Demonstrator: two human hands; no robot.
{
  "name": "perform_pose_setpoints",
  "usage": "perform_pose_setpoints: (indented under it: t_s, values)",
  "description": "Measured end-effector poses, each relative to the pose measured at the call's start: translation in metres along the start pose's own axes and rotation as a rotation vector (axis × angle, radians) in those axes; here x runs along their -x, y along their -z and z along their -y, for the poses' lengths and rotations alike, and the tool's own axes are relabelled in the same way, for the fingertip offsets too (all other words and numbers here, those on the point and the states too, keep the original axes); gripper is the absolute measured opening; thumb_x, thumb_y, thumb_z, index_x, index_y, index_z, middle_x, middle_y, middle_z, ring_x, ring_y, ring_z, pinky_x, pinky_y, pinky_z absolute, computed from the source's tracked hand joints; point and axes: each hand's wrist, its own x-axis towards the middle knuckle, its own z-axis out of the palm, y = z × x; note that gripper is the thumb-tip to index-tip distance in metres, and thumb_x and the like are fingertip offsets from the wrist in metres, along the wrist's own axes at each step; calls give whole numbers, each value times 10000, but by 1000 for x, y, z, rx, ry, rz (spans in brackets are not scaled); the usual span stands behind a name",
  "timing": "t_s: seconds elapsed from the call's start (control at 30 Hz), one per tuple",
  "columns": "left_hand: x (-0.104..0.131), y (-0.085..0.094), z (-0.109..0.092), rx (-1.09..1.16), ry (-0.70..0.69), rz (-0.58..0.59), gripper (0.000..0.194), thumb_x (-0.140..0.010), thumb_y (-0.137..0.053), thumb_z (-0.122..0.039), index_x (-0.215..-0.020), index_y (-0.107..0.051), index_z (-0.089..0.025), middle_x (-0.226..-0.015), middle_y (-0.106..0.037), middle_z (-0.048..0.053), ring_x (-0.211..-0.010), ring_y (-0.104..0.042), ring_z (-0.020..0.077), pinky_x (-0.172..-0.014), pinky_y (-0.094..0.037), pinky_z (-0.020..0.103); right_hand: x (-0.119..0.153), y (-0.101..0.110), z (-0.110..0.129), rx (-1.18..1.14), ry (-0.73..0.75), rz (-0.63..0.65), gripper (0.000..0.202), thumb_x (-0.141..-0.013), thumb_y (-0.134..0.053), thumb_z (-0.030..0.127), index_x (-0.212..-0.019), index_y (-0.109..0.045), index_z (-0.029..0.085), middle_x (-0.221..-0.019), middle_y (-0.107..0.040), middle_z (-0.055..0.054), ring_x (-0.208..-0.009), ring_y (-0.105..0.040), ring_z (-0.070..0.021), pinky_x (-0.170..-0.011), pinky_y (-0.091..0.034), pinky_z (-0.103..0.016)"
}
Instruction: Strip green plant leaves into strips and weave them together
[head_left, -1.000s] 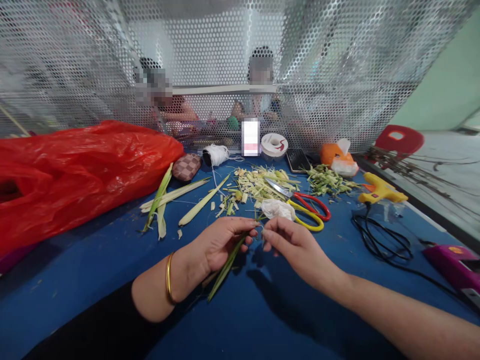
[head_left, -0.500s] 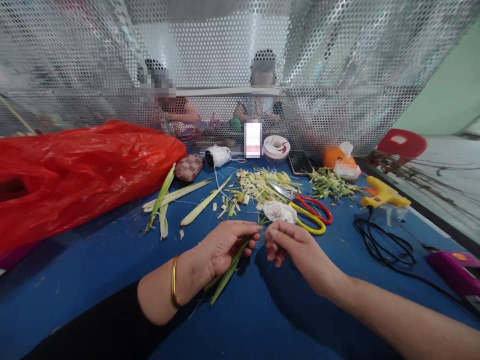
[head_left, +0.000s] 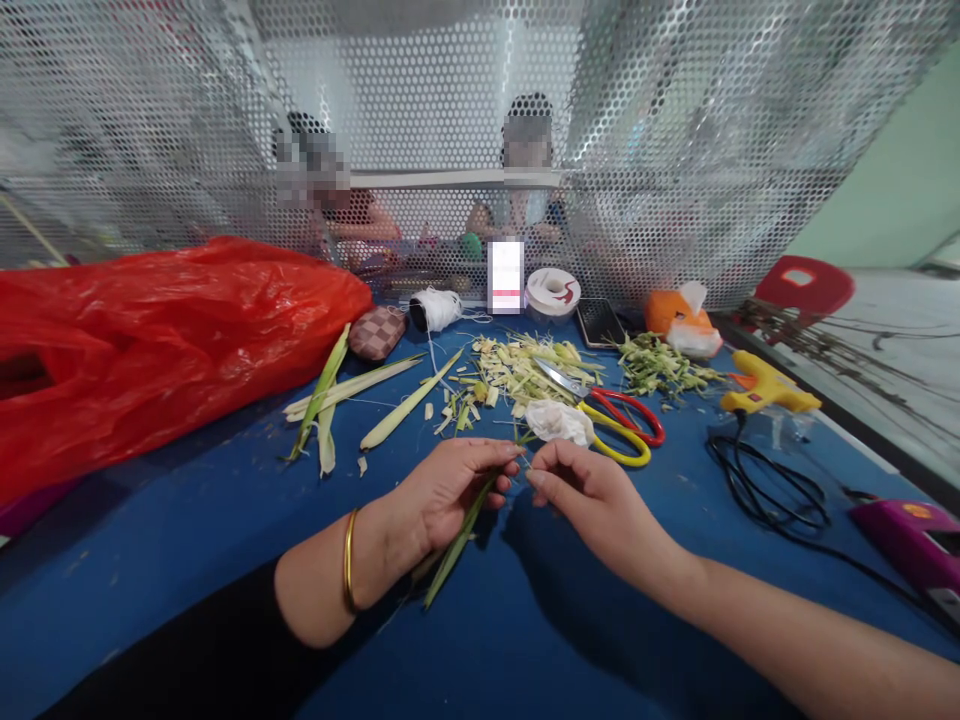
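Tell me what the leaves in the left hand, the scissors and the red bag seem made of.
Leaves: plant matter, fairly matte; green, long, tapering strips.
Scissors: blades look like metal, probably steel, silvery and shiny; handles, red and yellow, smooth, perhaps plastic or coated metal.
Red bag: likely thin plastic film, glossy; creases catch the light.

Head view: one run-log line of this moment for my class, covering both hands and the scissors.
left hand: holding green leaves | right hand: pinching thin strand | scissors: unheld, partly over leaf scraps
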Motion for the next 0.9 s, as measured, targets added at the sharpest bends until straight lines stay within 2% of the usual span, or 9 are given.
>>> perform_pose_setpoints:
  t_s: [0.1, 0.17, 0.27, 0.4, 0.5, 0.6, 0.7, 0.9]
  values:
    - [0, 0, 1, 5, -10, 12, 70, -696, -713, -181, -699, -677, -121, -611, -590, -17, -494, -491, 46, -446, -360, 166, 3, 0, -2, 142, 293, -90, 145, -883, -526, 184, -738, -541, 193, -805, -590, -34, -763, -549, -155, -709, -435, -298]
    - [1, -1, 1, -3, -21, 16, 83, -697, -717, -196, -721, -685, -123, -620, -594, -17, -495, -493, 45, -444, -361, 162, 4, 0, -3, 143, 394, -99, 141, -893, -512, 148, -763, -535, 196, -902, -610, -54, -864, -575, -168, -777, -444, -310]
    - [3, -3, 1, -37, -40, 5, 79, -694, -709, -196, -716, -684, -124, -601, -590, -16, -494, -491, 45, -439, -357, 150, 2, 0, -5, 80, 400, -81, 152, -915, -479, 131, -788, -521, 202, -936, -618, -58, -887, -587, -164, -789, -455, -308]
    - [5, -7, 1, -69, -65, -20, 51, -681, -671, -138, -643, -642, -120, -573, -580, -13, -474, -483, 44, -421, -338, 143, 0, 0, -5, 3, 341, 22, 160, -943, -433, 141, -815, -504, 206, -835, -595, -36, -768, -571, -146, -706, -472, -286]
    - [5, -9, 4, -98, -86, -80, 33, -671, -632, -82, -664, -641, -113, -556, -583, -10, -457, -486, 47, -422, -337, 149, 1, 0, -6, 89, 418, 62, 159, -946, -395, 122, -838, -479, 204, -820, -560, -36, -761, -542, -150, -708, -466, -297]
    - [5, -10, 7, -125, -103, -108, 93, -662, -615, -47, -719, -662, -104, -555, -598, -5, -446, -486, 48, -422, -334, 156, 2, 1, -8, 201, 494, 110, 160, -937, -379, 96, -847, -451, 207, -833, -545, -39, -762, -531, -153, -702, -464, -302]
    - [4, -10, 7, -108, -102, -108, 93, -663, -634, -50, -733, -667, -103, -556, -602, -5, -447, -491, 51, -416, -326, 162, 2, 1, -9, 239, 522, 110, 153, -930, -395, 84, -865, -459, 206, -848, -554, -43, -780, -546, -155, -712, -475, -301]
    - [4, -7, 4, -32, -109, -38, 95, -666, -722, -146, -732, -667, -104, -581, -592, -14, -468, -495, 49, -430, -339, 163, 3, 2, -6, 254, 575, 32, 161, -912, -444, 74, -860, -497, 217, -917, -595, -60, -883, -588, -172, -792, -499, -326]
